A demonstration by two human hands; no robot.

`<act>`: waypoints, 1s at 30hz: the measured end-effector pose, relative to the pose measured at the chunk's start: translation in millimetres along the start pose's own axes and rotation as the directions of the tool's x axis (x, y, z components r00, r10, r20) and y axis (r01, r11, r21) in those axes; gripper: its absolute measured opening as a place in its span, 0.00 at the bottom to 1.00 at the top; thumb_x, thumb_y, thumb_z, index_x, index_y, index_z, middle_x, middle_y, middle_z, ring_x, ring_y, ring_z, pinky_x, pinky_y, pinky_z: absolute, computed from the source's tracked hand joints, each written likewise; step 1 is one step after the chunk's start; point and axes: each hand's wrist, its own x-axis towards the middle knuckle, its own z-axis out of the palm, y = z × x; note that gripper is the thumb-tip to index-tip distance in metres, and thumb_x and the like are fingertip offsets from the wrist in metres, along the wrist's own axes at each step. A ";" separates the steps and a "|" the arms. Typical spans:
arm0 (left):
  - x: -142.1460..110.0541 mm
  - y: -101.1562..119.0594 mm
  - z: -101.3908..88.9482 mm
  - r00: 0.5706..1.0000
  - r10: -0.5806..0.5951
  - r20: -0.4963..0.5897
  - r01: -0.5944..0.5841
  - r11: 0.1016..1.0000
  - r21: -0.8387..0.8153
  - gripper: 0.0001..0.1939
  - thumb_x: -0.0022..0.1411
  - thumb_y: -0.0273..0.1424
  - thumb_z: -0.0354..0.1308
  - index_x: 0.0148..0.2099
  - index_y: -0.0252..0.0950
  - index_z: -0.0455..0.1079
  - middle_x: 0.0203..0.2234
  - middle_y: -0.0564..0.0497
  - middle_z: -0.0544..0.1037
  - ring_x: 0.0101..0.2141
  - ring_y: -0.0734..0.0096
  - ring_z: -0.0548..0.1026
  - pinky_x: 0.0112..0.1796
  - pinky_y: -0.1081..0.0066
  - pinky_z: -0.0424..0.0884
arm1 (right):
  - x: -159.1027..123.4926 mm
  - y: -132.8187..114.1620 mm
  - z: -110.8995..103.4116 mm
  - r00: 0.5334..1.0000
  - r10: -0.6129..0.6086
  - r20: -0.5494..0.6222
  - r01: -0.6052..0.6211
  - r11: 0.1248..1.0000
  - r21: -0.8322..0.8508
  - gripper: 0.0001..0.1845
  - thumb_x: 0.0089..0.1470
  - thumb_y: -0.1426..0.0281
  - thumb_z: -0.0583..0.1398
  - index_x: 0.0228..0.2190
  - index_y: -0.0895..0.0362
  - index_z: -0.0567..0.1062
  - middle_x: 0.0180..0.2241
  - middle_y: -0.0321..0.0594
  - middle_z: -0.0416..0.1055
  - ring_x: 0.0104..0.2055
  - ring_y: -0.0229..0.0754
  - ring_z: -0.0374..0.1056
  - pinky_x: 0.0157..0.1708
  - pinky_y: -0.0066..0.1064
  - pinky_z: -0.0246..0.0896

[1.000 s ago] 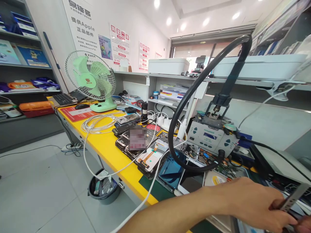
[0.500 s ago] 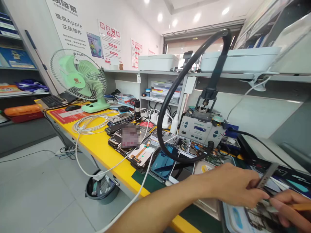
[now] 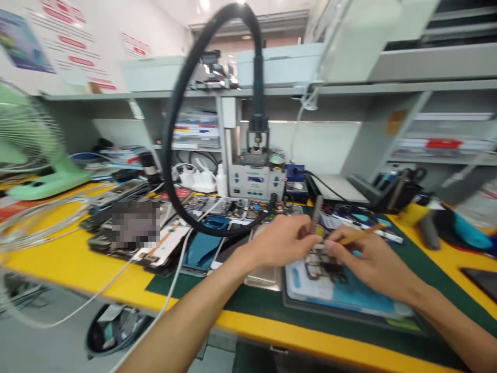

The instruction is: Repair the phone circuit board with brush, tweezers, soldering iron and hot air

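Observation:
My left hand (image 3: 285, 239) is closed on a flat silver metal tool (image 3: 317, 210), which stands up from between thumb and fingers; motion blurs its far end. My right hand (image 3: 365, 261) pinches a slim tool with an orange handle (image 3: 363, 233), the handle slanting up to the right. Its tip is hidden among the fingers. Both hands' fingertips almost meet above a small dark phone part (image 3: 322, 267), apparently an open frame with circuitry. Under it lies a pale blue-and-white sheet or pad (image 3: 349, 298) on a dark tray-like base.
Behind the hands stands a grey hot-air station (image 3: 256, 181) with a thick looping black hose (image 3: 167, 150). Stacked phones and screens (image 3: 135, 228), a blue phone (image 3: 205, 248) and a white cable (image 3: 176, 280) are to the left. A bin (image 3: 116, 329) stands below the bench edge.
The view has swung right, so the bench and fan shift leftward. My right hand, barely visible at first, now shows fully with its orange-handled tool. Both hands keep their hold.

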 end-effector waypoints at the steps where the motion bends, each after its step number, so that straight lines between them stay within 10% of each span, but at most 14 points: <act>1: -0.1 0.0 0.7 1.000 -0.007 0.006 0.007 1.000 -0.017 0.14 0.66 0.39 0.55 0.30 0.37 0.62 0.23 0.54 0.75 0.27 0.70 0.73 0.27 0.73 0.61 | 0.3 -2.1 -0.9 0.999 0.035 0.027 -0.036 0.999 0.034 0.16 0.66 0.60 0.54 0.31 0.55 0.73 0.24 0.36 0.70 0.26 0.41 0.67 0.26 0.31 0.60; 11: -1.3 3.9 4.0 0.994 -0.098 0.055 0.103 0.990 -0.096 0.17 0.69 0.42 0.54 0.31 0.37 0.62 0.23 0.54 0.78 0.28 0.68 0.79 0.29 0.73 0.68 | 1.3 -1.9 -9.9 0.989 0.093 0.113 -0.122 0.950 0.287 0.10 0.63 0.64 0.57 0.31 0.56 0.70 0.23 0.33 0.67 0.25 0.38 0.63 0.26 0.30 0.53; 30: -2.2 3.8 4.7 0.992 -0.114 0.047 0.116 0.992 -0.049 0.16 0.69 0.43 0.56 0.33 0.37 0.65 0.25 0.54 0.79 0.29 0.68 0.79 0.29 0.72 0.69 | 1.4 -4.4 -2.1 0.999 0.023 0.033 -0.030 0.966 0.257 0.09 0.62 0.67 0.59 0.32 0.57 0.75 0.27 0.34 0.69 0.26 0.36 0.62 0.27 0.29 0.55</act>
